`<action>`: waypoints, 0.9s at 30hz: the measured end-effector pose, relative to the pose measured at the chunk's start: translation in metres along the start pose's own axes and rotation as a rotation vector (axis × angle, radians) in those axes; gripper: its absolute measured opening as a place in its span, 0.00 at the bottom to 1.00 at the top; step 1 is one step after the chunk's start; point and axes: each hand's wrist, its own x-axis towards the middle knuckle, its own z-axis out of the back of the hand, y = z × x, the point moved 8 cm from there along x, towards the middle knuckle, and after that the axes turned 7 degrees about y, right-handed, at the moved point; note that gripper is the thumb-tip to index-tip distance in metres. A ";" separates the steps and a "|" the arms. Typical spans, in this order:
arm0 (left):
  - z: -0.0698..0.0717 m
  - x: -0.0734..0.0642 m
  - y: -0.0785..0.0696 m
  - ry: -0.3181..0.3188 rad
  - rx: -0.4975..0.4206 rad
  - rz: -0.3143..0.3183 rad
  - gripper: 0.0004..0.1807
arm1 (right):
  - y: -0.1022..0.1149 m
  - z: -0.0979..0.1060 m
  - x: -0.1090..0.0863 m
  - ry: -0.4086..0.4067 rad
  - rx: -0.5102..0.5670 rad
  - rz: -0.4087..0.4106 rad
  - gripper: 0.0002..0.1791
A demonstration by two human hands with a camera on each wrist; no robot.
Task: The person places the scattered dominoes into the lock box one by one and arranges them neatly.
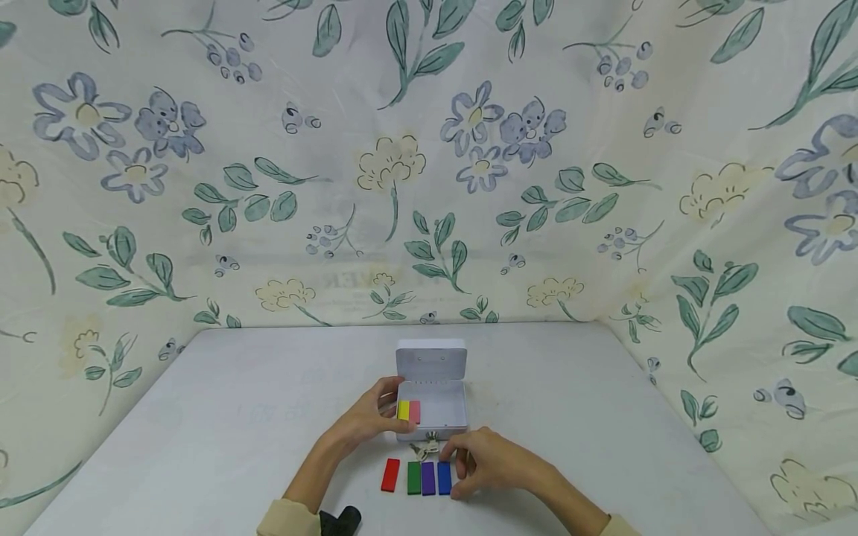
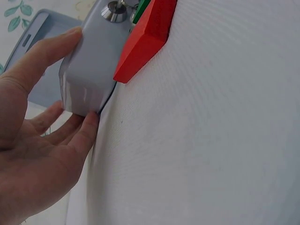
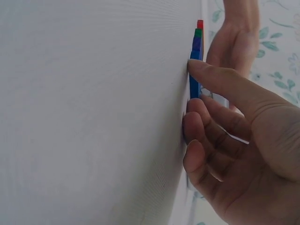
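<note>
A small white metal cash box (image 1: 452,406) stands with its lid (image 1: 431,363) raised. Inside, at its left, lie a yellow block (image 1: 404,410) and a pink block (image 1: 415,412). My left hand (image 1: 365,415) grips the box's left end, thumb at the front edge and fingers (image 2: 86,133) against the end wall. In front of the box my right hand (image 1: 499,459) pinches a blue block (image 1: 445,480) lengthwise between thumb and index finger; its other fingers are bent beside the table. Left of the blue block lie a purple block (image 1: 428,479), a green block (image 1: 414,478) and a slanted red block (image 1: 390,475).
Keys (image 1: 424,450) hang at the lock on the box's front, just behind the row of blocks. The white table (image 1: 268,394) extends to a floral cloth backdrop (image 1: 402,186) at the back and sides. A black object (image 1: 342,521) shows beside the left sleeve.
</note>
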 end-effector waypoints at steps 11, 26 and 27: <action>0.000 0.001 0.000 0.000 0.001 -0.005 0.54 | -0.004 -0.002 0.001 0.004 0.025 0.014 0.21; 0.001 -0.001 0.004 -0.007 0.014 0.010 0.54 | 0.000 0.001 -0.001 0.007 0.030 0.032 0.21; 0.001 -0.001 0.004 -0.007 0.015 0.009 0.54 | 0.001 0.002 -0.001 0.006 0.029 0.036 0.21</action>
